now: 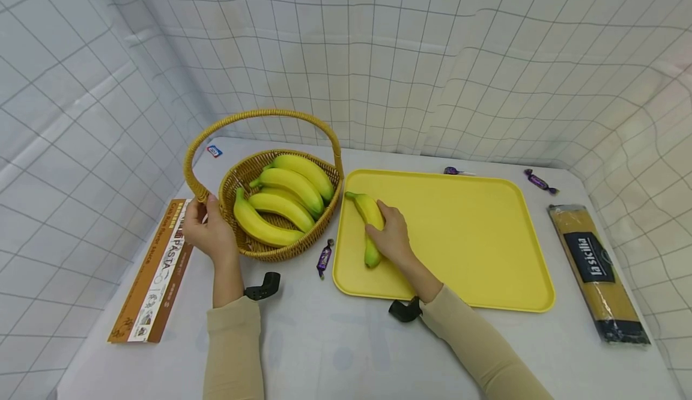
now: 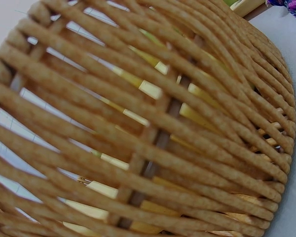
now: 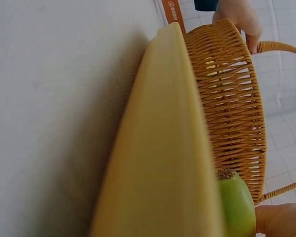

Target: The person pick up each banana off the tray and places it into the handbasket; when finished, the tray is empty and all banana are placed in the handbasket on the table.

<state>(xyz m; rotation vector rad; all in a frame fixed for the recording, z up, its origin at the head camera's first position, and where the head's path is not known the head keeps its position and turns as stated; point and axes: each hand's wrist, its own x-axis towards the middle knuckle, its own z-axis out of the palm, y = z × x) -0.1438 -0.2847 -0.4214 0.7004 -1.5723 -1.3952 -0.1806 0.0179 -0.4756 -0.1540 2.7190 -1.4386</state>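
My left hand (image 1: 213,232) grips the wrapped handle (image 1: 265,113) of a wicker basket (image 1: 281,254) at its left foot. Several yellow bananas (image 1: 270,230) lie inside the basket. To its right is a flat yellow tray (image 1: 459,238). On the tray's left part, my right hand (image 1: 394,235) holds a single banana (image 1: 372,256) between thumb and fingers. The right wrist view shows that banana's green end (image 3: 237,207) behind the tray's rim (image 3: 158,148). Woven basket strands (image 2: 158,113) fill the left wrist view, and the left hand is hidden there.
A brown pasta box (image 1: 157,274) lies left of the basket, with a small blue-red packet (image 1: 214,151) behind. One purple wrapped candy (image 1: 324,259) sits between basket and tray, another (image 1: 540,182) at the back right. A lollipop (image 1: 451,170) touches the tray's back edge; a spaghetti pack (image 1: 600,274) lies right.
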